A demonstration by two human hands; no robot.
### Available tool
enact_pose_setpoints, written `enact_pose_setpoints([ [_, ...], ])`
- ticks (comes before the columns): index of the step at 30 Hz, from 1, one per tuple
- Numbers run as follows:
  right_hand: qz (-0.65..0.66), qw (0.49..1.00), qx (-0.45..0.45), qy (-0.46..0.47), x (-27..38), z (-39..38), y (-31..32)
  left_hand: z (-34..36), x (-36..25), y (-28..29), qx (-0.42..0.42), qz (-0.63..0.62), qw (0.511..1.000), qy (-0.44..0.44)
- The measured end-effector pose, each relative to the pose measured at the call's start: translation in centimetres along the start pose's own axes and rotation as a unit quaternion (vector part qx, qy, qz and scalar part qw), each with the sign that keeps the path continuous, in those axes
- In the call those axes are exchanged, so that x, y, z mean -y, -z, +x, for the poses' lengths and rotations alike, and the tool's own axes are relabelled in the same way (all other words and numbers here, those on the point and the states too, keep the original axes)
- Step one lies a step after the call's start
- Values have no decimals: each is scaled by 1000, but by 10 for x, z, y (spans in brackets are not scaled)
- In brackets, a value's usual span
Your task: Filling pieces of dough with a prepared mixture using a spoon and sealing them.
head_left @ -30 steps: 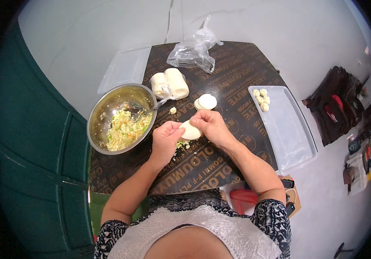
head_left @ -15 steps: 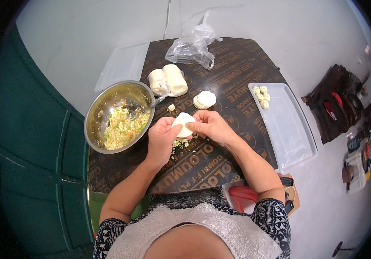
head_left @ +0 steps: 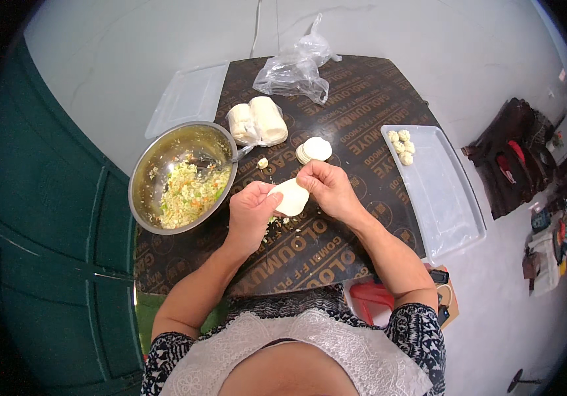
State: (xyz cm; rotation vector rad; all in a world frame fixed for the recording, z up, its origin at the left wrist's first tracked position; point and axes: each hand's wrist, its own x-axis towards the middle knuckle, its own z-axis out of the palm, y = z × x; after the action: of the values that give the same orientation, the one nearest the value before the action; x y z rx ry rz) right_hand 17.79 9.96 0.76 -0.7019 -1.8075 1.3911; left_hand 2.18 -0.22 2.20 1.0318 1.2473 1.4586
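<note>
Between my two hands, above the dark table, is a round white dumpling wrapper (head_left: 291,198). My left hand (head_left: 252,210) pinches its left edge, thumb on top. The upper right edge is gripped by the fingers of my right hand (head_left: 330,190). Beyond the hands stands a small stack of wrappers (head_left: 314,150), with a little dough piece (head_left: 262,163) lying to its left. A steel bowl (head_left: 139,204) of chopped vegetable filling (head_left: 191,191), with a utensil partly sunk in it, is left of my left hand. Bits of filling are scattered on the table under the wrapper.
Bagged wrapper stacks (head_left: 267,122) lie behind the bowl. A crumpled clear plastic bag (head_left: 295,76) is at the table's far edge. On the right, a translucent tray (head_left: 445,204) holds several pleated dumplings (head_left: 401,146). Another translucent tray or lid (head_left: 184,99) sits at far left.
The wrapper has turned and looks more stretched, its right side raised toward the upper right. My right hand has shifted slightly right along its edge; my left keeps its pinch.
</note>
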Motion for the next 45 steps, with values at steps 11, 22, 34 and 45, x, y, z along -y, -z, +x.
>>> enact_pose_setpoints([
  [11,51,994,82,-58,10,-3,1,2,3,-3,66,-106,992,36],
  [22,28,991,88,-96,13,-4,7,1,-5,-3,48,-123,990,54],
  [34,-66,996,61,1,12,-6,1,4,16,7,6,39,998,-47],
  [45,-67,989,119,56,15,-5,15,2,2,5,91,-130,986,55],
])
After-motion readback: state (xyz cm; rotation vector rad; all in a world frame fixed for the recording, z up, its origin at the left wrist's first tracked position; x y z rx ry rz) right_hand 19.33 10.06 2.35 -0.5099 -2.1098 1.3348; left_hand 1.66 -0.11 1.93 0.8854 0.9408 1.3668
